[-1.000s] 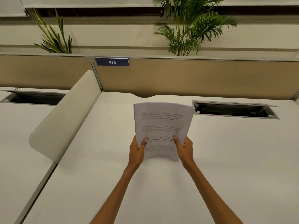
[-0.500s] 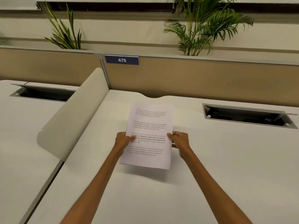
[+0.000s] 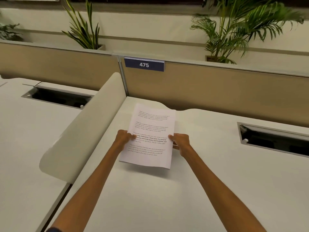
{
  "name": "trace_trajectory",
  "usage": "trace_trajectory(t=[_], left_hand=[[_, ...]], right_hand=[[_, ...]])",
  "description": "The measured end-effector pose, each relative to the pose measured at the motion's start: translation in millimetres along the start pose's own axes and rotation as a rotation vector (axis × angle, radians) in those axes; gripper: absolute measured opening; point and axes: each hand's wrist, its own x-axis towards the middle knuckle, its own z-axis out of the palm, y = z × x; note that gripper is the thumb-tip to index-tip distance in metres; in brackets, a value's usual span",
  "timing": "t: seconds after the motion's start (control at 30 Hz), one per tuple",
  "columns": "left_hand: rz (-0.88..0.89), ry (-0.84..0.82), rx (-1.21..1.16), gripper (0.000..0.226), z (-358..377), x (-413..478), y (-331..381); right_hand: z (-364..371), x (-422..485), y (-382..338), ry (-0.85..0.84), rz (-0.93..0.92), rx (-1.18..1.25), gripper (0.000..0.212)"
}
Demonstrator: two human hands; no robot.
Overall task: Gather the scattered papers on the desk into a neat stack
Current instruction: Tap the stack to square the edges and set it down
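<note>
Papers (image 3: 150,131): one squared stack, held over the desk (image 3: 209,190), near edge casting a shadow.
Left hand (image 3: 122,137): pinching the left edge; fingers hidden underneath.
Right hand (image 3: 181,141): pinching the right edge.
Text: mostly too small to read.

printed paper stack (image 3: 150,136) gripped at its side edges by left hand (image 3: 123,137) and right hand (image 3: 181,142), near edge lifted above white desk (image 3: 167,198), blue "475" sign (image 3: 144,64) on beige partition (image 3: 225,87) behind

1 paper stack (image 3: 150,136), 2 hands, 3 plants, 2 cable slots, 1 sign (image 3: 144,64).
</note>
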Motion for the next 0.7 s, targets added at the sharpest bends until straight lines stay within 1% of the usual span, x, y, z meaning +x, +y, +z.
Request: trace_trajectory(t=[0.07, 0.17, 0.27, 0.33, 0.47, 0.53, 0.57, 0.67, 0.7], left_hand=[[-0.017, 0.056, 0.041, 0.025, -3.0, 25.2, 4.3], [-0.008, 0.087, 0.099, 0.018, -4.5, 46.8, 8.8], [-0.002, 0.125, 0.159, 0.028, -4.3, 69.2, 10.9], [0.016, 0.149, 0.218, 0.028, -3.5, 80.2, 11.6], [0.045, 0.202, 0.303, 0.027, -1.3, 93.4, 9.8], [0.065, 0.218, 0.341, 0.028, -0.6, 96.6, 8.1], [0.077, 0.225, 0.359, 0.031, -0.1, 97.3, 7.5], [0.132, 0.260, 0.425, 0.045, 2.2, 96.7, 7.8], [0.153, 0.268, 0.452, 0.049, 3.2, 96.3, 8.3]], right_hand=[[16.2, 24.2, -6.1, 0.010, 0.014, -0.038, 0.013], [31.9, 47.8, -11.8, 0.035, 0.017, -0.085, 0.004], [46.3, 73.7, -16.0, 0.057, 0.018, -0.178, 0.021], [53.7, 84.8, -16.9, 0.057, 0.007, -0.213, 0.022], [61.6, 95.7, -11.0, 0.088, -0.060, -0.328, 0.014], [64.3, 94.9, -6.9, 0.123, -0.122, -0.410, 0.020], [65.6, 93.7, -5.4, 0.147, -0.163, -0.463, 0.023], [68.5, 89.0, -4.7, 0.207, -0.232, -0.566, 0.021], [69.4, 88.0, -4.5, 0.216, -0.242, -0.577, 0.026]])
